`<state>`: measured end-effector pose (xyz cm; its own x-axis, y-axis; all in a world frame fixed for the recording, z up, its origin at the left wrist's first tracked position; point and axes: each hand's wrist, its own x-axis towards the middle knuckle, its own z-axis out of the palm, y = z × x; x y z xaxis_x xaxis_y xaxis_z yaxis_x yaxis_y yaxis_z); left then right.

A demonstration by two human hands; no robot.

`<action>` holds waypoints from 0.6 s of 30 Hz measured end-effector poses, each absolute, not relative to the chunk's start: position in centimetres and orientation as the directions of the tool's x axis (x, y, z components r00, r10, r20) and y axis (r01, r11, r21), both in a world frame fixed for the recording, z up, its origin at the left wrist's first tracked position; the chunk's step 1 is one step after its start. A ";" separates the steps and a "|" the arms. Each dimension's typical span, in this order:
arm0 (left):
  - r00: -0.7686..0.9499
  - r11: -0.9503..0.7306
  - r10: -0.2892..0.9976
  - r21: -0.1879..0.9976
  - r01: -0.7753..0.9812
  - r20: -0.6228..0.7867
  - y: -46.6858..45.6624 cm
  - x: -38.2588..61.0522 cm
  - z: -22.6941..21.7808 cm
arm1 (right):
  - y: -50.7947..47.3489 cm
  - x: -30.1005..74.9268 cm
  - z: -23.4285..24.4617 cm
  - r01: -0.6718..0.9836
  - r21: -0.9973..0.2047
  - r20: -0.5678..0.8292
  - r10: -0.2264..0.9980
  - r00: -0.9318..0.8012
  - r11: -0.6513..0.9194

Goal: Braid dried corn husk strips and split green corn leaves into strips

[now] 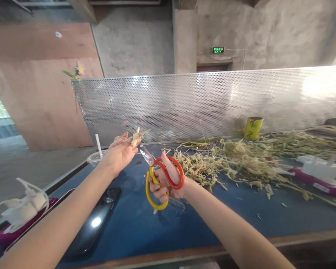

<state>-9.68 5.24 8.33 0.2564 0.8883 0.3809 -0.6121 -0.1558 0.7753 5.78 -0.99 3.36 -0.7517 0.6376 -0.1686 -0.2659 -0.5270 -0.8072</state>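
My right hand (168,183) grips scissors (149,158) with one red and one yellow handle loop. Their blades are a little apart and point up and left, toward my other hand. Between the fingers of my left hand (120,151) is a pale, dried plant piece (138,136) with papery, leaf-like ends. It is held above the blue table (134,228), just beyond the blade tips. Right of the scissors lies a heap of short dried plant pieces (203,164). Longer dried stalks and leaves (249,158) spread out behind and beside it.
A black phone (92,224) lies beneath my left forearm. Behind that wrist stands a clear cup with a straw (98,147). Purple power strips with white chargers sit at left (25,209) and right (320,179). A yellow-green roll (253,128) stands by the perforated metal panel (168,104).
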 end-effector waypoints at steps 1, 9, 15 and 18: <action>0.257 -0.155 0.888 0.775 -0.612 0.381 5.3 -9.7 8.3 | -1.0 5.8 3.4 -0.262 -0.806 -0.180 0.642 -0.745 -0.531; 0.252 -0.156 0.887 0.766 -0.623 0.386 5.4 -10.1 8.7 | -0.2 6.0 3.2 -0.208 -0.831 -0.268 0.700 -0.662 -0.515; 0.220 -0.161 0.909 0.786 -0.597 0.354 5.2 -9.0 7.9 | 0.4 8.3 2.8 0.217 -0.949 -0.269 0.949 -0.165 -0.231; 0.198 -0.168 0.920 0.796 -0.582 0.339 4.8 -7.8 6.7 | -0.6 11.7 2.2 0.614 -0.774 -0.081 0.985 0.152 -0.158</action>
